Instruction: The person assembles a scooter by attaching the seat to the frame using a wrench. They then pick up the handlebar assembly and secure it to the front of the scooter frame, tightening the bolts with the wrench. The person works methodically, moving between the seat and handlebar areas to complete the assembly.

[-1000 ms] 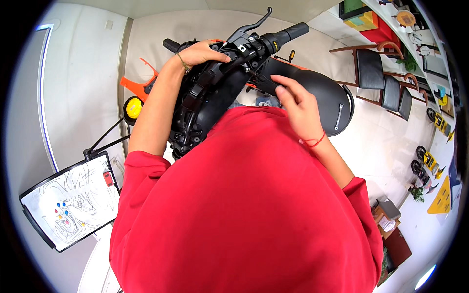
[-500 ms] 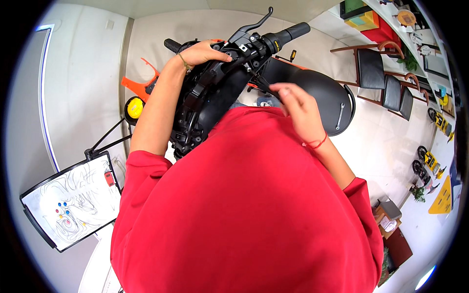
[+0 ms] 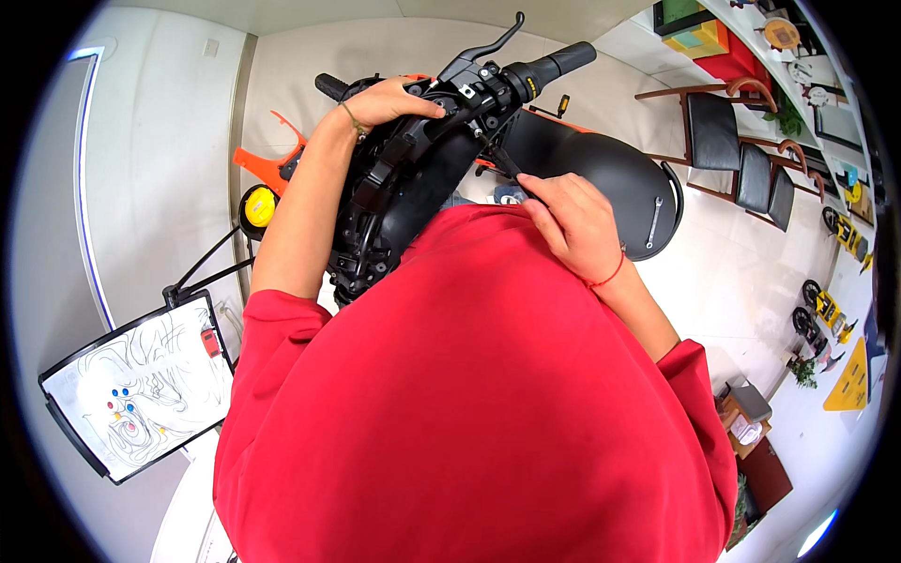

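Observation:
A motorcycle-like vehicle with a black handlebar (image 3: 554, 71) stands in front of me. My left hand (image 3: 383, 103) is closed over the middle of the bar, thumb lying along the top near the clamp; its other fingers are mostly hidden. The brake lever (image 3: 483, 49) rises beyond it. My right hand (image 3: 574, 218) is closed round the near end of a slim black tool (image 3: 505, 161), whose exact kind I cannot make out. The tool's far end meets the underside of the bar near the lever mount. A metal wrench (image 3: 654, 222) lies on the black seat (image 3: 610, 174).
Chairs with black seats (image 3: 711, 131) stand at the right. An orange panel (image 3: 267, 169) and a round yellow part (image 3: 258, 207) are to the left, above a whiteboard (image 3: 141, 385). Small yellow model motorbikes (image 3: 826, 305) sit at the far right.
My right hand has turned, with its fingers now closed round the tool, and moved slightly down. The left hand stays in place on the handlebar.

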The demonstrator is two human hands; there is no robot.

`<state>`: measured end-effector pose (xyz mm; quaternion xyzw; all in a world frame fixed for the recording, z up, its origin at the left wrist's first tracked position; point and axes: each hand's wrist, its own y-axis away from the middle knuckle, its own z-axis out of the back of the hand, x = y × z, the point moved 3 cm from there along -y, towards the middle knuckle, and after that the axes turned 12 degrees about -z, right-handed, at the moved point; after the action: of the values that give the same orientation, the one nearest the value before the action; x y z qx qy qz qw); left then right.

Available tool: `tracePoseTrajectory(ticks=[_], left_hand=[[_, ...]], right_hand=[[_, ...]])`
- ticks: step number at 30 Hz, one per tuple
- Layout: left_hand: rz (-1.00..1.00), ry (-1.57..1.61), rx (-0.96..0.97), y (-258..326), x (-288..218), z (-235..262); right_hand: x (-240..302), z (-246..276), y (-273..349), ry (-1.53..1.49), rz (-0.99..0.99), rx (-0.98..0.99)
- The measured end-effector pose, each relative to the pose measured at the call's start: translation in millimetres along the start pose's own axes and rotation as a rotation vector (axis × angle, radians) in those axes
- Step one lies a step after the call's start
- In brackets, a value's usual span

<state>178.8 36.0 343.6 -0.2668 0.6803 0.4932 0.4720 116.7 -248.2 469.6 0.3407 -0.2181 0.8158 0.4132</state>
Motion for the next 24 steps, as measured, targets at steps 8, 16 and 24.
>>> tracePoseTrajectory(ticks=[8,16,24], left_hand=[[0.017,0.002,-0.005,-1,1,0],[-0.022,-0.028,-0.02,2,2,1],[-0.011,-0.023,0.013,0,-6,-2]], right_hand=[[-7,-11,1,-1.135,-0.845,0.35],[1,4,-5,-0.054,-0.161,0.072],[-6,-21,3,-1.222,-0.805,0.343]])
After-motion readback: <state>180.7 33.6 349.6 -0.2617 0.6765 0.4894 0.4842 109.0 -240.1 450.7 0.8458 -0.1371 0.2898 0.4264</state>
